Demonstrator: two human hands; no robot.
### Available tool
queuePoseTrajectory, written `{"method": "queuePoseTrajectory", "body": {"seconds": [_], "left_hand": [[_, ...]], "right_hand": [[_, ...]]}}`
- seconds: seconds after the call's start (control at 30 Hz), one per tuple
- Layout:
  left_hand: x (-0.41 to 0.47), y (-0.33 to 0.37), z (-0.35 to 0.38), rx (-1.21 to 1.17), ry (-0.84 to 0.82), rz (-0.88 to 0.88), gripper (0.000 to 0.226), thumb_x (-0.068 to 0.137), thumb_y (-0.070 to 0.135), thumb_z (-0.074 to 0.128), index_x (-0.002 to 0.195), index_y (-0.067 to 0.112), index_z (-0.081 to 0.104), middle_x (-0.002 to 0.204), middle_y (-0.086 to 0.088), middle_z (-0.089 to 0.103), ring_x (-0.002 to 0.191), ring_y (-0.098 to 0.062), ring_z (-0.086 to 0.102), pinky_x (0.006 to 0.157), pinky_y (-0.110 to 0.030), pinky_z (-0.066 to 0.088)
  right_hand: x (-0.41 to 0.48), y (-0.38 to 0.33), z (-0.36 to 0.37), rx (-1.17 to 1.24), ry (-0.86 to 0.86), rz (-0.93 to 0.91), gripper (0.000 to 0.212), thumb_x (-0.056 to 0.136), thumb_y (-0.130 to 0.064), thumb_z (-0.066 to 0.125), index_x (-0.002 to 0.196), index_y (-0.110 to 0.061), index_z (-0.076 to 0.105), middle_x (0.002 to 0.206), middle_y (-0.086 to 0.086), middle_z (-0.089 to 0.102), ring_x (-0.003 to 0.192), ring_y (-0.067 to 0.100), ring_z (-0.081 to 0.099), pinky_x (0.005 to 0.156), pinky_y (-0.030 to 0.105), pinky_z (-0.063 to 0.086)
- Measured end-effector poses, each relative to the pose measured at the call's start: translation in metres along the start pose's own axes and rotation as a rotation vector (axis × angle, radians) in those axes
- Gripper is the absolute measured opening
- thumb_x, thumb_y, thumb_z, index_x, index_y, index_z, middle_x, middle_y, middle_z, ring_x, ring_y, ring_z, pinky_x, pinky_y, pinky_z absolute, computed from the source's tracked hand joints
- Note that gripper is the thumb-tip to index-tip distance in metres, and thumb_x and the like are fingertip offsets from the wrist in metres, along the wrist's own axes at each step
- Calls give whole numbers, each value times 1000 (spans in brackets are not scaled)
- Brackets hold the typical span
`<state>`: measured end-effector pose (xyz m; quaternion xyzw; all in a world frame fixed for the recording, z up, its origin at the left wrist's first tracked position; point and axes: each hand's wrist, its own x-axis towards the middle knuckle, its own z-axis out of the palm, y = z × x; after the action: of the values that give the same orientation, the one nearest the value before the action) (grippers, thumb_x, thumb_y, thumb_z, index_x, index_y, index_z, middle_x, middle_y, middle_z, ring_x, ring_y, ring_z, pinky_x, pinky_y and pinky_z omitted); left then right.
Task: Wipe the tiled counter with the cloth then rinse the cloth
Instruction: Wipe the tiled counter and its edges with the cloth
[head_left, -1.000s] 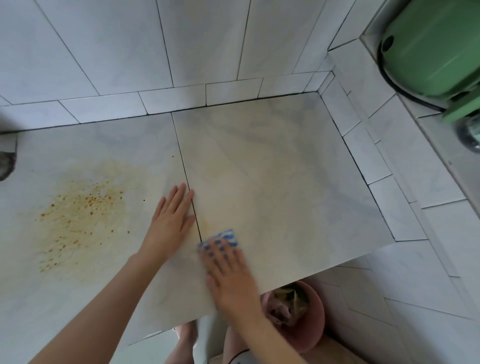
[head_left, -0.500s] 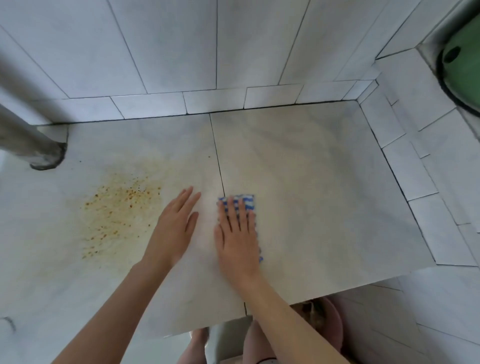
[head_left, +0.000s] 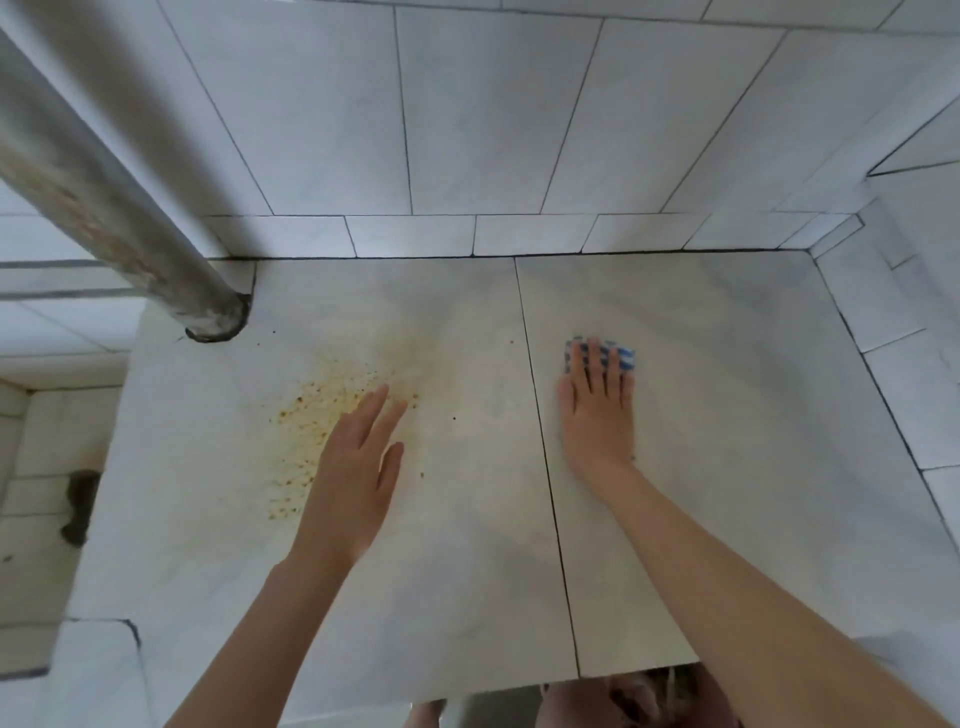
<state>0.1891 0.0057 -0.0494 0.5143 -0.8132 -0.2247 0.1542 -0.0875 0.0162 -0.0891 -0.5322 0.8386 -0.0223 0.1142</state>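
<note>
A small blue-and-white striped cloth (head_left: 626, 353) lies on the right tile of the pale tiled counter (head_left: 727, 441), mostly covered by my right hand (head_left: 597, 410), which presses it flat with straight fingers. My left hand (head_left: 358, 467) rests flat on the left tile, fingers straight, holding nothing. An orange-brown speckled stain (head_left: 311, 415) spreads on the counter just left of my left hand's fingertips. A dark grout line (head_left: 540, 441) runs between the two hands.
A thick grey pipe (head_left: 119, 218) slants down into the counter's back left corner. White tiled walls rise behind and to the right. Below the counter's front edge a pinkish bin (head_left: 654, 696) with rubbish shows. A lower tiled ledge lies at left.
My right hand has pushed the cloth away from me and to the right, off the grout line onto the right tile. My left hand stays flat. The view has shifted left, showing more pipe.
</note>
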Motion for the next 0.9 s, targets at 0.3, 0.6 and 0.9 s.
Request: {"method": "queuePoseTrajectory", "body": {"seconds": [0.3,0.6,0.9], "left_hand": [[-41,-103,-52,76,142,-309,49,95,23,42,142,10,37,152,-7,28,142,-20,20,117,-37,10],[-59,-139,-50,191,112,-420,55,99,36,27,148,12,22,157,-5,13,145,-13,2,119,-38,2],[-62,-143,-40,283,128,-410,59,97,41,12,149,15,15,157,-3,10,146,-14,0,119,-33,-5]], "right_hand": [[-26,-170,35,40,-30,-453,64,97,-42,-11,149,-20,18,157,3,16,145,23,10,116,39,4],[-53,-152,37,-33,-59,-757,52,102,-31,6,145,-18,33,150,2,34,140,25,28,113,40,19],[27,-169,27,-69,-50,-325,59,95,-41,-6,150,-21,-1,159,1,-4,145,19,-10,117,36,-9]]}}
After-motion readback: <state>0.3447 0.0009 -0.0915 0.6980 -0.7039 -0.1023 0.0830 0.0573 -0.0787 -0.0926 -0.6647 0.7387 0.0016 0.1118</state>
